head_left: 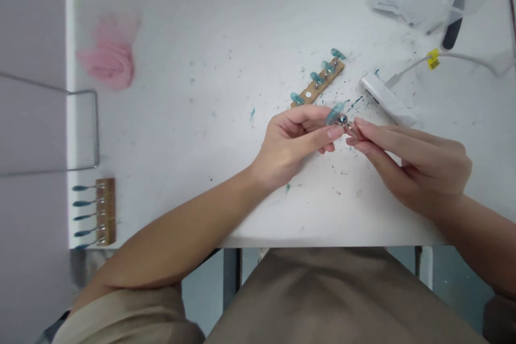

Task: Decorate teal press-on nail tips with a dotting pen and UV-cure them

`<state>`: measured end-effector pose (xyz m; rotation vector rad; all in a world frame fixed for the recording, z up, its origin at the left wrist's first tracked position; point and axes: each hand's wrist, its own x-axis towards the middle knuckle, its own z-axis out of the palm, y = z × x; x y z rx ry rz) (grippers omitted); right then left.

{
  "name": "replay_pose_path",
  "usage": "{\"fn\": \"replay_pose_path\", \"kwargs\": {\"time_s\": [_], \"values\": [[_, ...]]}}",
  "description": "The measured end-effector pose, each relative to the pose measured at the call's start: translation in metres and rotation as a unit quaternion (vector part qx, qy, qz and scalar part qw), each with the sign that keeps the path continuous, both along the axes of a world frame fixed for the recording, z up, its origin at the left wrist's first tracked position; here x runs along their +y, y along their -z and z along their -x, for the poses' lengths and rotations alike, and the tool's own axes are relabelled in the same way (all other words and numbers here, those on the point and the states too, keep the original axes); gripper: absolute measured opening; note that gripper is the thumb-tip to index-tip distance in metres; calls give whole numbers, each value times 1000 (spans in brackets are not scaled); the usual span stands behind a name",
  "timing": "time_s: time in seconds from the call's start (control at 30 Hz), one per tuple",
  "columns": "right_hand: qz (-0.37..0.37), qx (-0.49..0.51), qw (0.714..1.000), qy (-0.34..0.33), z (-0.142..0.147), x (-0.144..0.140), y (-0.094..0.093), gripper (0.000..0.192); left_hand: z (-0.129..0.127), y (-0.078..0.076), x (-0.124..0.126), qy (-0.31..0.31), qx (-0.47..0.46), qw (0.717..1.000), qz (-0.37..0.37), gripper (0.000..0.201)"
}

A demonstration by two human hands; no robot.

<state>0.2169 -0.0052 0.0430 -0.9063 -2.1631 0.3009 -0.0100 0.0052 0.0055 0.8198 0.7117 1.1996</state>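
My left hand (pixel 294 142) pinches a teal marbled false nail (pixel 335 113) between thumb and fingers, above the white table. Beside the nail sits a small shiny metal ball (pixel 343 119), apparently part of its stand. My right hand (pixel 419 164) is closed, its fingertips on a thin, shiny piece (pixel 355 130) by the ball; its exact kind is too small to tell. Just beyond my left hand lies a wooden nail holder bar (pixel 308 95) bearing several teal false nails on metal stands, with a bare white round spot between them.
A white block-like device (pixel 387 98) with a cable lies near my right hand. Clear plastic bags (pixel 411 2) and a dark-handled tool (pixel 452 32) are at back right. At left are a pink cloth (pixel 108 62) and another nail holder bar (pixel 106 212). Teal flecks dot the table.
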Motion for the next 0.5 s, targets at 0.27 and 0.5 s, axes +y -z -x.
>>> {"fn": "replay_pose_path", "kwargs": {"time_s": [0.27,0.5], "values": [[-9,1,1000,-3,1,2,-1,86,1,-2,-1,4,-10,1000,-8,17],[14,6,1000,23,1,2,-2,76,-1,-5,0,8,-12,1000,1,17]]}}
